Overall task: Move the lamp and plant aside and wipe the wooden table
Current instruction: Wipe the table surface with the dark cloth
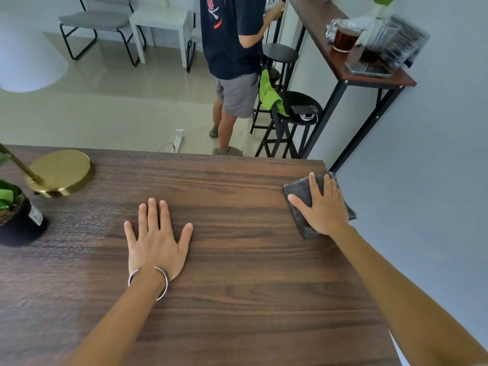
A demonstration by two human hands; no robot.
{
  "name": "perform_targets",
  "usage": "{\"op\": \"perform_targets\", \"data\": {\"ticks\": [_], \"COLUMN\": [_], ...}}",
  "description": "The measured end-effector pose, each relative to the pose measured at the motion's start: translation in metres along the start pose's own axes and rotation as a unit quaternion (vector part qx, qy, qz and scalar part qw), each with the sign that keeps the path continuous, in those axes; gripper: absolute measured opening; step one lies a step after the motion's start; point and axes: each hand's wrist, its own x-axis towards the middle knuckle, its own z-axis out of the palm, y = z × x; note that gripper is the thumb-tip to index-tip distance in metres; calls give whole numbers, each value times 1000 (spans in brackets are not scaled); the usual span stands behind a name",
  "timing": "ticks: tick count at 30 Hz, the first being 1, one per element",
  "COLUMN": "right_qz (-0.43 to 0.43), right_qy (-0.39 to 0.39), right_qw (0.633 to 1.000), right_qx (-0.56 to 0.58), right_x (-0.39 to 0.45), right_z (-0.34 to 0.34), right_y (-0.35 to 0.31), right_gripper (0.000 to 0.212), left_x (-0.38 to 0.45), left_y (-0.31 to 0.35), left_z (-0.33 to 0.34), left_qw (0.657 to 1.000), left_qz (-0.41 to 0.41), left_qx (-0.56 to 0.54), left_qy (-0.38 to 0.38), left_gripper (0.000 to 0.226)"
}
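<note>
Wiping looked best done in overlapping strokes from the far right corner, where the right hand (326,207) pressed flat on the grey cloth (301,207), left hand (155,239) splayed empty on the worktop (237,299), lamp (59,171) and plant (12,207) at far left.

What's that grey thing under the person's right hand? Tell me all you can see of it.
The grey cloth looks soft and fuzzy, like microfibre, and is folded into a flat pad. It lies at the far right corner of the wooden table, its right edge slightly overhanging. The right hand presses flat on it, fingers spread, covering its middle. Nothing else touches it.
</note>
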Motion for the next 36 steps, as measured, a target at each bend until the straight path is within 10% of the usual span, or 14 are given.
{"op": "perform_targets", "data": {"ticks": [6, 14, 22, 30, 36], "right_qz": [13, -20, 87, -156, 100], "right_qy": [-6, -10, -30, -35, -29], "right_qw": [1000, 1000, 995, 987, 994], "right_qx": [12, -5, 41, 14, 13], "right_x": [65, -79, 63, -39, 5], "right_z": [-23, 5, -23, 6, -18], "right_y": [-12, 0, -62, -104, -74], "right_gripper": [98, 102, 94, 80, 95], "left_x": [1, 0, 1, -5, -40], "left_y": [-1, 0, 0, -43, -155], "left_z": [1, 1, 4, -29, -38], "left_qw": [1000, 1000, 1000, 992, 998], "left_qz": [-2, -1, 0, 46, 33], "left_qx": [6, 2, 9, -88, 14], "left_qy": [-2, -3, 2, -71, -52], "left_gripper": [82, 83, 82, 76, 86]}}
